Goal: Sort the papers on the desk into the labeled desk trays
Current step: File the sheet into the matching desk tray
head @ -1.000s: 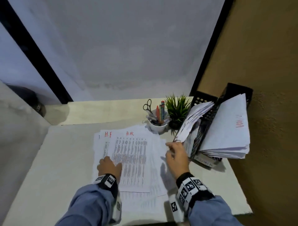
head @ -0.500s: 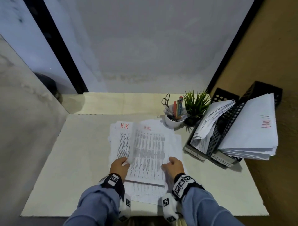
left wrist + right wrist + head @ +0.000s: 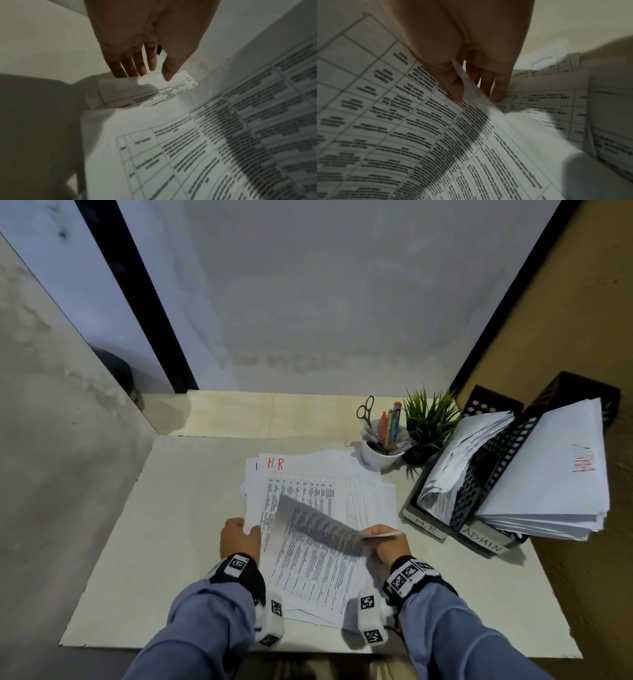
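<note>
A loose pile of printed sheets (image 3: 356, 491) lies mid-desk. My right hand (image 3: 374, 534) pinches the right edge of the top sheet (image 3: 315, 556) and holds it curled up off the pile; in the right wrist view my right hand (image 3: 471, 97) has the thumb above the top sheet (image 3: 402, 135) and fingers below. My left hand (image 3: 248, 530) pinches the left edge of the sheet marked "H.R" (image 3: 275, 463) underneath. In the left wrist view my left hand (image 3: 154, 75) has its thumb on that "H.R" sheet (image 3: 171, 88). At the right, two black mesh trays hold papers: HR tray (image 3: 489, 405), ADMIN tray (image 3: 575, 392).
A white cup (image 3: 380, 455) with scissors and pens and a small green plant (image 3: 428, 422) stand behind the pile, left of the trays. A brown wall (image 3: 565, 320) runs along the right side. The pale desk (image 3: 171, 542) ends just in front of my wrists.
My right hand came back from the trays to the pile and lifted the top sheet's right edge. My left hand slid to the left edge of the sheet below. The view tilted down.
</note>
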`<state>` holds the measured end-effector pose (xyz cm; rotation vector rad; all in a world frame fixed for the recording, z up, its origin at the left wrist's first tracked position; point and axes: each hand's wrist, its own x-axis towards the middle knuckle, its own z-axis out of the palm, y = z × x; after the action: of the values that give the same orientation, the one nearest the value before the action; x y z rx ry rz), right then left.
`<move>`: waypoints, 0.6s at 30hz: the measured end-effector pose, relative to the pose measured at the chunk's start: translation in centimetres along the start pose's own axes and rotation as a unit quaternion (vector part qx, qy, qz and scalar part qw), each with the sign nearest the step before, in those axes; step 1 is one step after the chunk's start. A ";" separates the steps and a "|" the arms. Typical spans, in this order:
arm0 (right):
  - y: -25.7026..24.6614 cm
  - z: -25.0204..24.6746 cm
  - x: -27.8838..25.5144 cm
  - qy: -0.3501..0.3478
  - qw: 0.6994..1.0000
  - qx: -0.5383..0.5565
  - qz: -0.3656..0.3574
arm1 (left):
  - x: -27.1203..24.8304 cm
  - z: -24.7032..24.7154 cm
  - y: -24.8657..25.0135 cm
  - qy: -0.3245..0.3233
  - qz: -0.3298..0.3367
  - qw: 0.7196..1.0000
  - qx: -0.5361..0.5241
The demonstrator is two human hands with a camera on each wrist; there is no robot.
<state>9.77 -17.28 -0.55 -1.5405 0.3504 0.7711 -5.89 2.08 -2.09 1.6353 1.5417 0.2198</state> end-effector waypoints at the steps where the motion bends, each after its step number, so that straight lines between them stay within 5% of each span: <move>1: 0.5 0.2 0.2 -0.001 1.000 0.025 0.006 | 0.0 -0.1 0.2 -0.005 -0.011 1.000 -0.023; 18: 0.7 0.0 0.2 -0.008 0.999 0.043 0.017 | -0.2 -1.4 0.2 0.002 0.155 0.987 0.051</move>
<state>9.49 -17.30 -1.18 -1.4509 0.3930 0.7842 -6.68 2.56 -0.98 1.9548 1.3131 0.3159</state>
